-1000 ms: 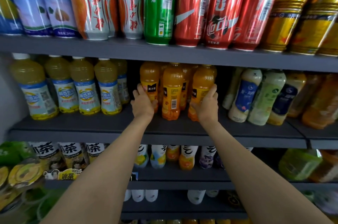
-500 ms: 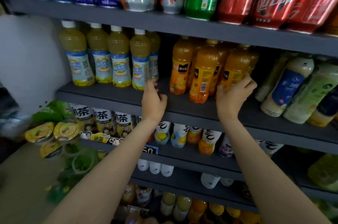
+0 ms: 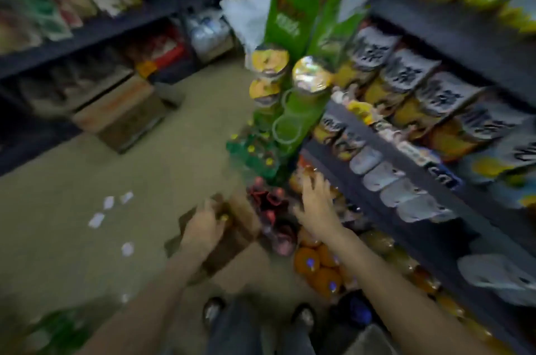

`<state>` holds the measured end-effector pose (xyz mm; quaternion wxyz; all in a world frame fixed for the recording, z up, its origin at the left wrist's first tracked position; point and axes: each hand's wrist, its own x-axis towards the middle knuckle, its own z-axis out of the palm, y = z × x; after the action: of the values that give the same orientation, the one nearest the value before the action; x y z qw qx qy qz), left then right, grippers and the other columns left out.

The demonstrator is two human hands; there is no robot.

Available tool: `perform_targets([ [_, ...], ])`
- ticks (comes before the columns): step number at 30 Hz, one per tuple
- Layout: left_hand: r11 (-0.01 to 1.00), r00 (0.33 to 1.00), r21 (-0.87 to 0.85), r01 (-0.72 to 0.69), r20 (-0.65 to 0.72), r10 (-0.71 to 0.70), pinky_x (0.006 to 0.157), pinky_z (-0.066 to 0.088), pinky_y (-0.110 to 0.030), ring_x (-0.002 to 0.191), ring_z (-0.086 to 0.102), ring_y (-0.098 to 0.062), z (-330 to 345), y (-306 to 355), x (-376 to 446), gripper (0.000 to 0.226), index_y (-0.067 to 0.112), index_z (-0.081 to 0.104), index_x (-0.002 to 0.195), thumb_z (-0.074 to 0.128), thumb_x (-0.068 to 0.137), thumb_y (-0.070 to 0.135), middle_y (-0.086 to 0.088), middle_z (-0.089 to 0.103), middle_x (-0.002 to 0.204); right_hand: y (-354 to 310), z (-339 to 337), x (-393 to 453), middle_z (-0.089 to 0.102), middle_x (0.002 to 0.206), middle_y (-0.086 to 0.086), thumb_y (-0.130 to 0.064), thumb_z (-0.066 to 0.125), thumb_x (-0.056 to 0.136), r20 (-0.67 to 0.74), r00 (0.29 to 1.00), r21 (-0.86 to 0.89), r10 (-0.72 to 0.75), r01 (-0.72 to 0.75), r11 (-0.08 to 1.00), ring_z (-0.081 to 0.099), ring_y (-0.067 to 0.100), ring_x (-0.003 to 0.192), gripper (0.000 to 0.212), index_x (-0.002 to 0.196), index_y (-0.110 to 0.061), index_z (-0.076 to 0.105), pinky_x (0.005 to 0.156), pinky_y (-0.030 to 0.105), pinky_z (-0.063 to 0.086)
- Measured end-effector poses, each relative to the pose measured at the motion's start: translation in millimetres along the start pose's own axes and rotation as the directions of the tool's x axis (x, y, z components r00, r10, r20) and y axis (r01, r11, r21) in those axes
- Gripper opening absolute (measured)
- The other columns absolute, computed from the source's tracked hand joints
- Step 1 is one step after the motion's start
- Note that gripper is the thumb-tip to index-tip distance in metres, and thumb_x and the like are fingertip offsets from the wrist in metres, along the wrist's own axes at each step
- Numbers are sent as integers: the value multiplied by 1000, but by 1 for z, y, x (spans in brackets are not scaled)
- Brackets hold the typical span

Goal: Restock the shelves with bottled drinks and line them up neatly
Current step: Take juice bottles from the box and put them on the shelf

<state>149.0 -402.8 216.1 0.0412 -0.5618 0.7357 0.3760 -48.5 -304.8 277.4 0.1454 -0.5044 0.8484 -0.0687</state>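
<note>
My left hand is down low over a brown cardboard box that sits on the floor, fingers bent into the box. There is a small yellowish spot at my fingertips, perhaps a bottle cap, but the picture is too smeared for me to tell whether I have hold of anything.

My right hand reaches out ahead of the left, palm down, fingers spread and fairly straight, holding nothing. Just past its fingertips, and on its far side, stand the shelves with bottled drinks in slanting rows: dark-labelled tea bottles high up, and white-capped bottles a level lower, to the right of my wrist. Under my right forearm lie orange bottles, seen cap-on, close to the shelf foot. Between my two hands is a cluster of red-topped bottles, blurred.

Beyond my right hand rises a green display stand with round tubs set in its rings. Far off to the left of my left hand another cardboard box rests on the floor, with scraps of white paper nearer. My shoes show below both arms.
</note>
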Motion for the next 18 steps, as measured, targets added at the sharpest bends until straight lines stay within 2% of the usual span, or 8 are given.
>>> perform_targets([
  [2,983,983,-50,177,-40,-179,88,43,-43,104,56,-40,-11,-73,14,43,1,45,123,61,84,10,-22,57,111,-20,57,11,32,134,15,-19,58,84,232,972,-5,39,-38,999,33,36,124,57,135,-12,35,99,41,34],
  [5,974,974,-51,220,-35,-222,81,46,-48,93,58,-43,-7,-138,44,28,-4,51,109,59,83,6,-27,58,100,-38,136,31,30,135,13,-18,55,87,375,923,-21,90,-88,996,33,34,125,52,134,-14,34,98,39,35],
  [9,993,993,31,114,13,-114,74,43,-34,89,61,-34,42,-184,100,23,5,48,115,46,92,11,-13,61,87,-41,254,66,27,140,14,-16,53,89,464,876,-23,129,-133,991,30,33,129,53,137,-12,31,103,38,32],
  [12,999,993,50,10,121,-16,82,47,-34,94,61,-27,99,-215,139,31,12,44,121,48,90,11,-5,58,94,-33,353,90,31,136,10,-18,54,89,517,852,-3,81,-93,996,33,29,128,49,134,-15,36,104,37,34],
  [15,989,984,132,-63,174,39,87,47,-39,101,58,-24,144,-250,171,35,18,40,124,48,89,16,-3,56,108,-30,448,120,36,134,9,-17,56,89,566,821,53,-74,54,997,38,28,124,48,134,-16,38,100,36,35],
  [18,978,984,151,-142,127,123,86,47,-37,102,56,-24,174,-278,192,34,18,43,122,49,88,14,-3,55,114,-35,530,155,27,144,9,-13,55,90,585,782,53,-216,229,972,37,32,127,56,141,-20,33,102,40,37],
])
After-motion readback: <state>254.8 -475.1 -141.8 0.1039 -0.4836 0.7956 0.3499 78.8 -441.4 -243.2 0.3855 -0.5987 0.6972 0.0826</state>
